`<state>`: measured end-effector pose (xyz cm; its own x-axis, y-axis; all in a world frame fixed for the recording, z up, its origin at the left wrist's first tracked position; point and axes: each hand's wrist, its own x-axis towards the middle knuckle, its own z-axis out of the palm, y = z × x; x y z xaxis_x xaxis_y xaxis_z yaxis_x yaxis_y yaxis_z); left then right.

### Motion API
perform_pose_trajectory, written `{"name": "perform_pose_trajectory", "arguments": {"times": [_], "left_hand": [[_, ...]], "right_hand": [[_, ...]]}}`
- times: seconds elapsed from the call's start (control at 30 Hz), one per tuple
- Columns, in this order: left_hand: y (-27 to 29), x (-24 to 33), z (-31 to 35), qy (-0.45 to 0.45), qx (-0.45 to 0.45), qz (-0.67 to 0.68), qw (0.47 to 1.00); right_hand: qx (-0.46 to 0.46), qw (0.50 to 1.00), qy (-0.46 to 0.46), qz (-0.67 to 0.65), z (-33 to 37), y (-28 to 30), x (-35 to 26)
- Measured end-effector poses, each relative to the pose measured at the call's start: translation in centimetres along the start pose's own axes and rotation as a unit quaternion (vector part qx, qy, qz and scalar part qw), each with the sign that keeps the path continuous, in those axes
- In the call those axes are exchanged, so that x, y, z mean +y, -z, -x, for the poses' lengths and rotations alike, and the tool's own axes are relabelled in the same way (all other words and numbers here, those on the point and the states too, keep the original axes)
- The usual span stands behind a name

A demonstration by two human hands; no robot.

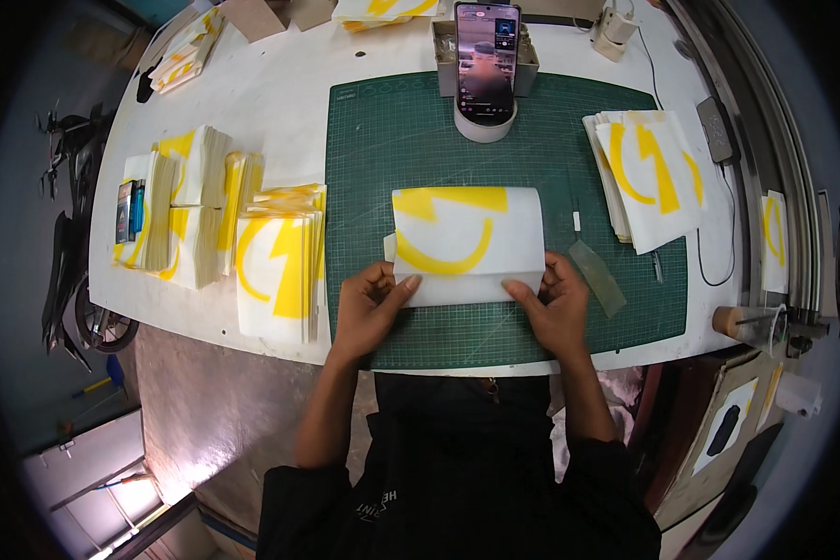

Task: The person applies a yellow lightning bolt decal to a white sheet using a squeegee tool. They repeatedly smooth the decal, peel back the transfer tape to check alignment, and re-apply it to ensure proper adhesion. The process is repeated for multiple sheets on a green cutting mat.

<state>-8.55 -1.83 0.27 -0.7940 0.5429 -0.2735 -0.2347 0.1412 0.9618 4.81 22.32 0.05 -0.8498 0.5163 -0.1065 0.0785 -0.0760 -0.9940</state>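
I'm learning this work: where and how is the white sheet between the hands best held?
Probably near its two lower corners, from left and right: the white sheet is wide and thin, so paired grips should keep it level. The left hand and right hand pinch it there, thumbs on top.

A sheet (453,238) is over the mat (383,145) on the counter (271,93), with a phone (487,65) behind it. Stacks (278,266) lie left of the mat, 1 pile (651,177) right of the sheet.
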Motion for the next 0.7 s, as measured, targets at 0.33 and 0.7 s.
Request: {"name": "perform_pose_trajectory", "arguments": {"times": [0.33,0.7], "left_hand": [[-1.9,1.1,-1.0,-0.033,0.064,0.018,0.997],[-2.5,-0.3,-1.3,-0.132,0.144,-0.116,0.974]], "right_hand": [[-0.036,0.999,0.008,0.038,-1.9,-0.2,-0.9],[0.020,0.997,0.010,0.072,-2.5,-0.1,0.3]]}}
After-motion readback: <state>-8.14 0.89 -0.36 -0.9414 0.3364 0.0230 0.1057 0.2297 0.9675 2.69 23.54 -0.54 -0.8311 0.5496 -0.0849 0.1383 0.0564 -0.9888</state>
